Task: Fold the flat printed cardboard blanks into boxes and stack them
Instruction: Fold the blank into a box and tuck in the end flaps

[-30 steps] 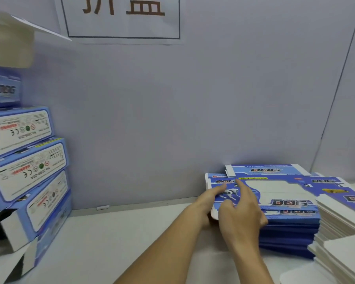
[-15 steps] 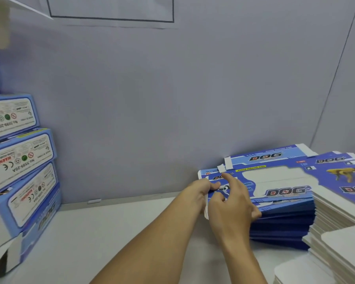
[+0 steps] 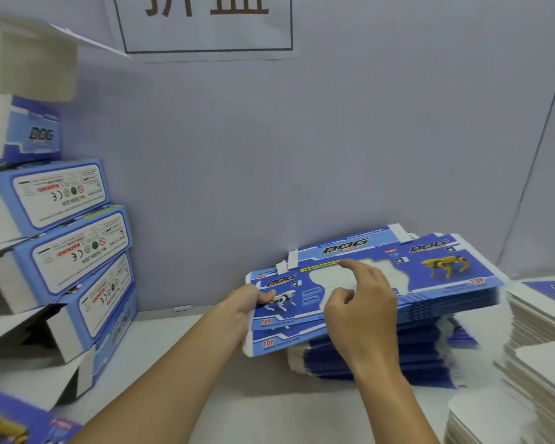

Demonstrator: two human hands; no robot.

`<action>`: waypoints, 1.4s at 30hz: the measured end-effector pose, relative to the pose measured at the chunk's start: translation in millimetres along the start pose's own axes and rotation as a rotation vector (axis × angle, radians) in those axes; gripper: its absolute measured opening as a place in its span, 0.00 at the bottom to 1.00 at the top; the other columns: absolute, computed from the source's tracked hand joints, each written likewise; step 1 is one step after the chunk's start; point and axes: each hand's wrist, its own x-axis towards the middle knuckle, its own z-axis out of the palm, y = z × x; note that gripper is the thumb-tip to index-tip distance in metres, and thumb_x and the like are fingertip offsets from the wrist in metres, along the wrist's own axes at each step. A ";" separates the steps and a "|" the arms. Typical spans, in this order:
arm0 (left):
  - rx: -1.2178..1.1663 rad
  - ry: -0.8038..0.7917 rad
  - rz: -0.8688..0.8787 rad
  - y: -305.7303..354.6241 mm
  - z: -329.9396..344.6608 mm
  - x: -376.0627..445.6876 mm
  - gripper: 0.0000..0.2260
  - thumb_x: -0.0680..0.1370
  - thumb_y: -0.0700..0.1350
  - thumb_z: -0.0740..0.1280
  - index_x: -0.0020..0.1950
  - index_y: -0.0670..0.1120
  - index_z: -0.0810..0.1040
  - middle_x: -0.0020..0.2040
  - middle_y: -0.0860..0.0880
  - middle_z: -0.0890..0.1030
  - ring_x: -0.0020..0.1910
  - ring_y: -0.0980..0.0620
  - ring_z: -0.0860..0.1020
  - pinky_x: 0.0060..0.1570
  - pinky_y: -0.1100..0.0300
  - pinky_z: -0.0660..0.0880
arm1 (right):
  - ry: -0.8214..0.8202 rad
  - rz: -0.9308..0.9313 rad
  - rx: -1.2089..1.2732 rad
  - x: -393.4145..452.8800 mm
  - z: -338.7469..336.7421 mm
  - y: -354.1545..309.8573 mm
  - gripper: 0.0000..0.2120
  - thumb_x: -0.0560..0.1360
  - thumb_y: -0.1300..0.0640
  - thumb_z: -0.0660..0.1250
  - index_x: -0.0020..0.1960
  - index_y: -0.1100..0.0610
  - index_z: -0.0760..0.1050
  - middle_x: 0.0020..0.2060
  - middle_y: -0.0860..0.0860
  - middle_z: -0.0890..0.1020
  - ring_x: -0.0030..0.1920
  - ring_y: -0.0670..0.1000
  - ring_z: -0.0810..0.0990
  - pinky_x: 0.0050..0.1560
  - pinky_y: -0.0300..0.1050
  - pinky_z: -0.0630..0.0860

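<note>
A pile of flat blue printed blanks (image 3: 382, 363) lies on the white table against the wall. My left hand (image 3: 244, 302) grips the left edge of the top few blanks (image 3: 430, 270), thumb on top, and holds them lifted off the pile. My right hand (image 3: 362, 312) rests on the top blank, index finger stretched toward its far edge, the other fingers curled. Folded blue boxes (image 3: 68, 238) stand stacked at the left, leaning against the wall.
Stacks of white cardboard sheets (image 3: 539, 354) fill the right side of the table (image 3: 269, 408). Another blue printed piece (image 3: 16, 424) shows at the bottom left corner. A paper sign (image 3: 205, 24) hangs on the grey wall above.
The left end of the top blanks has risen off the pile in my left hand. My right hand's index finger has slid farther across the top blank.
</note>
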 end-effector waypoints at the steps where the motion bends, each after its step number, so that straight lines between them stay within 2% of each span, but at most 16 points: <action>1: 0.009 0.033 -0.005 -0.2 -16.1 -5.0 0.07 0.79 0.38 0.69 0.55 0.37 0.77 0.42 0.37 0.84 0.38 0.38 0.80 0.52 0.41 0.77 | 0.010 -0.018 -0.001 -0.6 -0.3 -3.0 0.21 0.76 0.64 0.61 0.67 0.51 0.74 0.61 0.49 0.76 0.51 0.50 0.77 0.45 0.42 0.75; 5: 0.021 0.145 -0.051 1.1 -75.2 -24.4 0.05 0.78 0.37 0.69 0.45 0.36 0.75 0.28 0.38 0.81 0.35 0.37 0.78 0.37 0.46 0.75 | 0.159 0.001 -0.081 5.2 -10.3 -8.5 0.21 0.73 0.66 0.63 0.63 0.53 0.78 0.62 0.53 0.78 0.61 0.57 0.75 0.63 0.57 0.71; 10: 0.012 0.214 -0.139 -0.7 -122.7 -56.1 0.07 0.77 0.39 0.72 0.48 0.37 0.77 0.36 0.35 0.84 0.35 0.37 0.82 0.40 0.44 0.78 | 0.090 0.232 -0.220 11.0 -19.5 -2.6 0.22 0.76 0.56 0.61 0.70 0.51 0.71 0.70 0.58 0.69 0.70 0.60 0.65 0.69 0.61 0.56; 15: 0.043 0.175 -0.065 3.4 -128.7 -65.9 0.18 0.75 0.52 0.74 0.56 0.38 0.83 0.47 0.36 0.85 0.45 0.37 0.84 0.54 0.42 0.79 | -0.044 0.470 0.012 14.9 -13.5 8.7 0.26 0.81 0.48 0.56 0.78 0.52 0.59 0.72 0.58 0.69 0.69 0.62 0.68 0.70 0.63 0.58; 17: 0.064 0.169 -0.047 8.7 -125.7 -70.6 0.22 0.73 0.60 0.72 0.45 0.40 0.87 0.46 0.38 0.86 0.45 0.37 0.85 0.54 0.43 0.80 | -0.014 0.577 0.199 14.1 -12.3 14.0 0.26 0.81 0.47 0.57 0.76 0.53 0.60 0.67 0.58 0.74 0.63 0.61 0.73 0.67 0.62 0.66; 19: 0.092 0.181 -0.057 13.5 -124.1 -75.0 0.27 0.73 0.66 0.69 0.33 0.42 0.87 0.42 0.40 0.86 0.39 0.39 0.86 0.47 0.47 0.81 | -0.003 0.646 0.282 11.0 -10.7 18.0 0.21 0.80 0.49 0.58 0.70 0.56 0.68 0.57 0.56 0.78 0.52 0.58 0.76 0.55 0.55 0.72; 21: 0.178 0.224 -0.055 15.4 -121.5 -76.8 0.27 0.73 0.68 0.68 0.42 0.43 0.86 0.44 0.40 0.86 0.42 0.39 0.86 0.50 0.47 0.81 | 0.014 0.667 0.284 7.6 -8.7 16.6 0.17 0.79 0.50 0.57 0.63 0.56 0.73 0.54 0.55 0.80 0.49 0.57 0.76 0.52 0.54 0.73; 24: 0.274 0.270 -0.059 11.7 -114.1 -77.8 0.25 0.75 0.65 0.67 0.55 0.43 0.79 0.48 0.42 0.85 0.49 0.40 0.84 0.55 0.47 0.80 | 0.101 0.734 0.370 4.8 -5.6 16.7 0.20 0.78 0.49 0.60 0.68 0.52 0.72 0.55 0.52 0.78 0.51 0.56 0.76 0.52 0.53 0.74; 27: 0.577 0.483 0.129 6.4 -100.6 -83.8 0.28 0.78 0.64 0.65 0.66 0.43 0.70 0.54 0.45 0.78 0.49 0.47 0.79 0.45 0.55 0.75 | 0.155 0.859 0.515 3.9 -2.1 26.7 0.20 0.72 0.47 0.59 0.61 0.53 0.75 0.54 0.55 0.82 0.50 0.58 0.82 0.54 0.58 0.79; 29: 1.001 0.674 0.433 -0.2 -87.3 -90.9 0.32 0.77 0.67 0.62 0.71 0.47 0.65 0.67 0.47 0.72 0.65 0.45 0.72 0.56 0.52 0.74 | 0.130 0.915 0.582 4.4 0.7 31.3 0.15 0.70 0.47 0.59 0.49 0.55 0.77 0.47 0.57 0.84 0.45 0.60 0.83 0.50 0.57 0.80; 30: 1.117 0.647 0.635 -5.6 -77.5 -95.5 0.33 0.76 0.69 0.61 0.73 0.49 0.63 0.71 0.49 0.69 0.70 0.46 0.68 0.63 0.49 0.72 | 0.110 0.926 0.603 4.1 2.5 31.0 0.14 0.70 0.47 0.59 0.46 0.55 0.76 0.44 0.58 0.84 0.42 0.60 0.83 0.45 0.56 0.79; 32: 1.228 0.350 0.898 -20.7 -53.4 -102.6 0.41 0.71 0.75 0.59 0.78 0.57 0.54 0.79 0.55 0.57 0.78 0.49 0.56 0.75 0.46 0.61 | 0.090 0.914 0.604 2.9 6.2 30.3 0.12 0.71 0.49 0.58 0.45 0.54 0.76 0.44 0.58 0.84 0.42 0.61 0.83 0.40 0.54 0.77; 34: 1.431 0.175 0.990 -41.5 -29.2 -99.4 0.52 0.66 0.79 0.59 0.80 0.59 0.39 0.81 0.57 0.40 0.80 0.49 0.38 0.78 0.41 0.43 | 0.101 0.897 0.594 2.4 7.6 31.5 0.11 0.73 0.50 0.58 0.48 0.54 0.76 0.46 0.58 0.84 0.45 0.62 0.84 0.40 0.54 0.77; 36: 1.631 0.199 1.039 -58.9 -17.9 -87.4 0.56 0.67 0.77 0.63 0.77 0.56 0.28 0.79 0.53 0.30 0.77 0.45 0.28 0.74 0.38 0.32 | 0.100 0.878 0.582 2.5 7.4 33.6 0.13 0.75 0.51 0.58 0.53 0.56 0.76 0.46 0.57 0.84 0.44 0.59 0.83 0.38 0.49 0.77; 39: 1.698 0.270 0.967 -70.3 -20.5 -68.9 0.54 0.71 0.73 0.64 0.78 0.54 0.28 0.80 0.50 0.33 0.78 0.41 0.32 0.75 0.40 0.36 | 0.064 0.848 0.584 2.8 8.5 37.7 0.14 0.76 0.52 0.58 0.56 0.56 0.75 0.43 0.56 0.83 0.36 0.56 0.81 0.32 0.44 0.75; 42: 1.698 0.300 0.979 -71.1 -29.6 -52.6 0.50 0.71 0.73 0.63 0.80 0.55 0.36 0.82 0.50 0.42 0.81 0.42 0.42 0.77 0.42 0.43 | 0.020 0.793 0.577 4.5 12.1 43.4 0.11 0.78 0.53 0.58 0.55 0.56 0.75 0.45 0.55 0.83 0.40 0.53 0.82 0.35 0.45 0.75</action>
